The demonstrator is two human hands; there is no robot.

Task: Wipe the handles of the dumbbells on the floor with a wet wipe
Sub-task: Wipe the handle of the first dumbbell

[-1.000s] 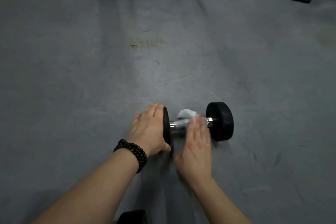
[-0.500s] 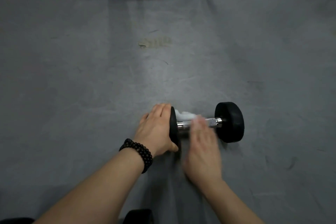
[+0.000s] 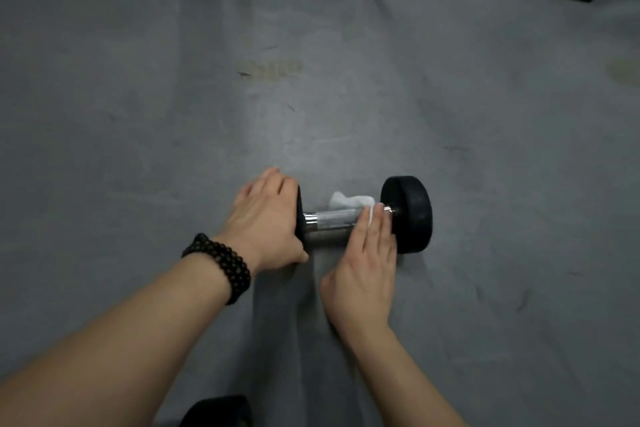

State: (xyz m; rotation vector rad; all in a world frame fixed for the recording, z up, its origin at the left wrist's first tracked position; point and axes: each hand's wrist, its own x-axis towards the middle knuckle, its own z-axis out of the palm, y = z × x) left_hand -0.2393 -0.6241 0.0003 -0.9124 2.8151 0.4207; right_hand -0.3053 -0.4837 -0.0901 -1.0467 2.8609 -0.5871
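Dumbbell (image 3: 408, 215) on grey floor (image 3: 138, 114): left hand (image 3: 265, 218) cups one weight; right hand (image 3: 367, 270), fingers straight, presses white wet wipe (image 3: 349, 201) on chrome handle (image 3: 329, 224).

Bare forearms, black beaded bracelet (image 3: 218, 270) on left wrist

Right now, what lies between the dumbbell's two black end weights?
In the head view, the chrome handle with the white wet wipe draped on it, pressed by the right hand.
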